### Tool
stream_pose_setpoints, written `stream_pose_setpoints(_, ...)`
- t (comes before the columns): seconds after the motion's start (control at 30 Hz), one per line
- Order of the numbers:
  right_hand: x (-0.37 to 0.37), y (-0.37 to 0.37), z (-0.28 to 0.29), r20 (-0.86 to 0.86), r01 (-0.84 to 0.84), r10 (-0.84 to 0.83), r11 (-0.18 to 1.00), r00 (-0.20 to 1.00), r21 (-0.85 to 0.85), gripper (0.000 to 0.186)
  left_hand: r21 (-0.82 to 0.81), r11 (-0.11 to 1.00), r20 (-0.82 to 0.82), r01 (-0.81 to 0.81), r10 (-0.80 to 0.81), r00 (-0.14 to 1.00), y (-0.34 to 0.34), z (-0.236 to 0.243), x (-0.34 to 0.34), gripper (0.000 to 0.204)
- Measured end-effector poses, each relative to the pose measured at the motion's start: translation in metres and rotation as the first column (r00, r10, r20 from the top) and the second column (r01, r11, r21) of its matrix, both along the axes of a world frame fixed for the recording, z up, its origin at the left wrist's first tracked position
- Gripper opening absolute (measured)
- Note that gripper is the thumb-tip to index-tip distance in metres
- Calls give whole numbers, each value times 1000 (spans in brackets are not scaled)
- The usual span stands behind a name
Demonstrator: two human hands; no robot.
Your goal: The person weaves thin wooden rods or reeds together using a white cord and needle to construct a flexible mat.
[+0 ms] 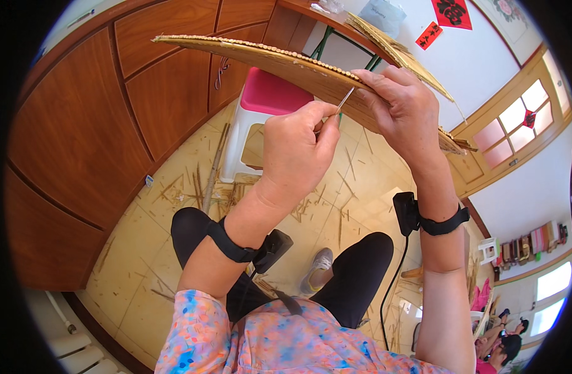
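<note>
My left hand (298,143) is closed in a pinch on a thin metal rod (345,98), perhaps a needle, whose upper end meets the underside of a long woven panel (267,62) of pale stalks. My right hand (401,109) grips the panel near its right part, fingers over the ridged edge and thumb beneath. The panel slants across the upper view at chest height. Beyond and below it stands a white plastic stool (239,149) with a pink top (273,90), partly hidden by the panel and my left hand.
Wooden cabinets (74,124) line the left, above a radiator (80,349). A second stalk panel (417,59) leans by a table (307,9). Stalk scraps and a pole (214,162) lie on the tiled floor (130,262). Other people (498,346) sit at lower right; a door (516,124) is right.
</note>
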State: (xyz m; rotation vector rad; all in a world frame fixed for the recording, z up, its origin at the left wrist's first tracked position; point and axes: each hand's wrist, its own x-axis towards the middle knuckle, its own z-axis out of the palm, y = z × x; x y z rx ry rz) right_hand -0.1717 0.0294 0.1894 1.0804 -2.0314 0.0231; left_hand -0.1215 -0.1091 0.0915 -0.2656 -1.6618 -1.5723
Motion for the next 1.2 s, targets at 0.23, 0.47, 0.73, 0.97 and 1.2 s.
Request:
stream_pose_setpoints(0.23,0,0,-1,0,-7,7,1000,1000,3,22,-9,1000,-8,-9,9,1000,0,0,0,8)
stream_pose_setpoints(0.47,2,0,0,-2,-5,5,1000,1000,-1,23,-13,1000,-10,-18,18,1000,0,0,0,8)
stream_pose_setpoints(0.73,3,-1,-1,-8,-10,10,1000,1000,4,21,-33,999,5,-19,19,1000,-2,3,3,8)
stream_pose_setpoints(0.97,16,3,-19,-22,8,-8,1000,1000,-11,21,6,997,94,79,-79,992,0,-17,12,8)
stream_pose_setpoints(1.2,46,17,-92,-39,-80,78,994,996,-68,33,120,963,154,242,-259,953,8,-93,49,14)
